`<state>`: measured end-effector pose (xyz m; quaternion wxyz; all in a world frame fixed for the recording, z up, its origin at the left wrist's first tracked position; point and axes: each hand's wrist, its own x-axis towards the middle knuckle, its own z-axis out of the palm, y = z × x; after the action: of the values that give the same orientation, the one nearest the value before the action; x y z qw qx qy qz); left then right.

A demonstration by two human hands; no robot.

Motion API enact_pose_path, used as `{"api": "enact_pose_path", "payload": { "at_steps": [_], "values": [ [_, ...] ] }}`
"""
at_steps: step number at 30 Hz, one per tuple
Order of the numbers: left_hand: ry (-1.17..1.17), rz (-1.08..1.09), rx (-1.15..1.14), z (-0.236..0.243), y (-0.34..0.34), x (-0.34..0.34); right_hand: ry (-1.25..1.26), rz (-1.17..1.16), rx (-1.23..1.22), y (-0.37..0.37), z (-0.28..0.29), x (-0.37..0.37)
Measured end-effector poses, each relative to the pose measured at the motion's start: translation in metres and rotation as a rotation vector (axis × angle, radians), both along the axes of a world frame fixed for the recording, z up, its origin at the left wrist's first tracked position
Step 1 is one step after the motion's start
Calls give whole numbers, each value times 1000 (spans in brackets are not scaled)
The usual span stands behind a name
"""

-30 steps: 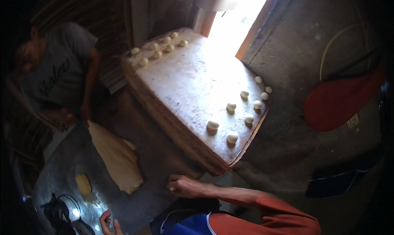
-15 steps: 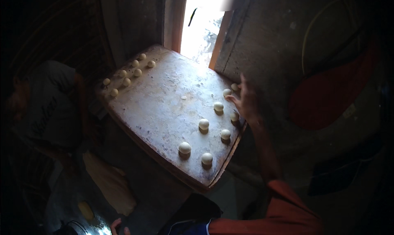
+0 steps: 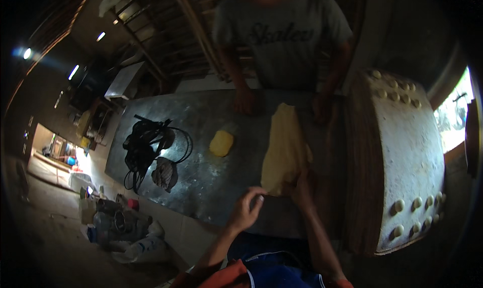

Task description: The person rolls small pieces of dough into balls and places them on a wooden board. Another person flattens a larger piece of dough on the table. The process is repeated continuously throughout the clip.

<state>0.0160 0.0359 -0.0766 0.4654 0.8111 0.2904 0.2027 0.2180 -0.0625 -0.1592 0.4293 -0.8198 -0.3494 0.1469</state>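
View from the head camera over a dim grey metal-sheet worktop (image 3: 201, 187). The long pale-yellow sheet of rolled dough (image 3: 284, 150) lies lengthwise along the right part of the worktop, its near end at the edge closest to the wearer and its far end reaching toward a second person in a grey T-shirt (image 3: 282, 36), who stands opposite with both hands resting on the worktop. The right hand (image 3: 301, 187) is at the near end of the dough sheet, its fingers (image 3: 297, 191) closed over the edge in what reads as a pinch grip; shadow hides how firmly. The left hand (image 3: 246, 210) hovers just beside the same end, fingers (image 3: 255, 200) curled and partly closed, tips near but not clearly touching the dough, holding nothing that can be made out. A small yellow lump of dough (image 3: 221, 143) sits apart to the left of the sheet, and a tangle of black cords and cloth (image 3: 151, 152) lies farther left. To the right stands a flour-dusted wooden board (image 3: 412, 152) carrying small round dough balls (image 3: 412, 205) along its near edge and more at its far corner. Compared with half a second ago, when the right hand reached out to the balls on the board, the view has swung to the worktop and both hands have come to the sheet; judged from this, the work now concerns handling the sheet, not the balls.
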Motion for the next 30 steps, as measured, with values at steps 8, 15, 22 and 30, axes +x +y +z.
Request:
{"api": "enact_pose_path", "payload": {
  "at_steps": [8,15,22,30],
  "values": [
    [506,229,783,-86,202,-17,-46,28,-80,5,66,-60],
    [35,-105,-501,10,54,-74,536,143,362,57,63,-113],
    [-341,-143,-616,2,53,-54,606,350,568,108,50,-186],
    [-389,-141,-612,-22,5,-34,879,-3,353,100,43,-144]
  ]
}}
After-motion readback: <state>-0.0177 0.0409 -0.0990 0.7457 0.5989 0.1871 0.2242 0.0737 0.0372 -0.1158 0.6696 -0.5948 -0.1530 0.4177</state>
